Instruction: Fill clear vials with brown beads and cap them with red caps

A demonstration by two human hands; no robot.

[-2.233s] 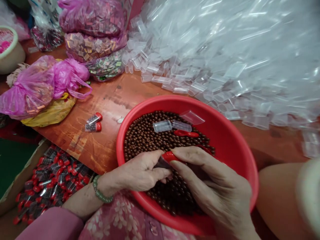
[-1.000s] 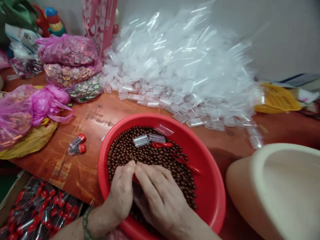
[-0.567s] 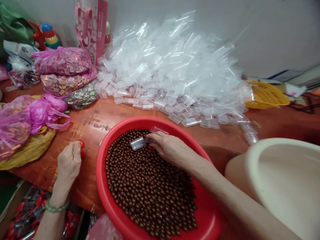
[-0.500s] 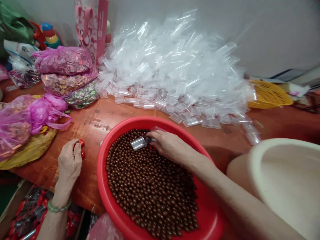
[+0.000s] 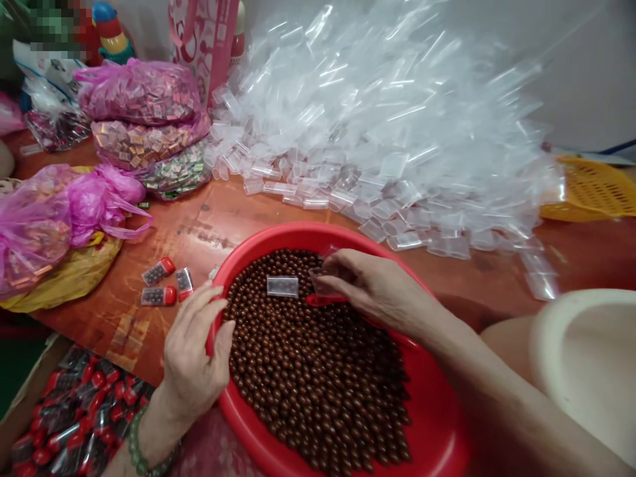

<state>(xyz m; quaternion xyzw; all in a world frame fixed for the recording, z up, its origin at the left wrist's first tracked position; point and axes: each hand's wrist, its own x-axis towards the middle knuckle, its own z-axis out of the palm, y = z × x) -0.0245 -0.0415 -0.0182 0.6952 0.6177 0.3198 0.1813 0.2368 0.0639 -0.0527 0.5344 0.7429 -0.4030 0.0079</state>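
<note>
A red basin (image 5: 318, 232) holds a mass of shiny brown balls (image 5: 308, 371). At its left rim is my left hand (image 5: 199, 344), fingers apart and holding nothing. Over the balls, my right hand (image 5: 368, 281) has its fingers closed on a clear plastic tube (image 5: 320, 281), partly hidden by the hand. Just below these fingers lies a red plastic piece (image 5: 322, 300), maybe a scoop. Another clear tube (image 5: 282, 286) rests on the balls. Left of the basin, on the table, are three small filled tubes (image 5: 158, 295) with red caps.
A large heap of clear tubes (image 5: 387, 132) covers the back of the table (image 5: 193, 232). Pink bags (image 5: 144, 93) of small packets stand at left. Below the table edge, a box holds several red-capped tubes (image 5: 84, 411). A white tub (image 5: 551, 331) and yellow basket (image 5: 591, 189) are at right.
My left hand has left the red-capped tubes on the table and come right to the basin rim, fingers opened. One clear tube now lies free on the balls, away from my right hand.
</note>
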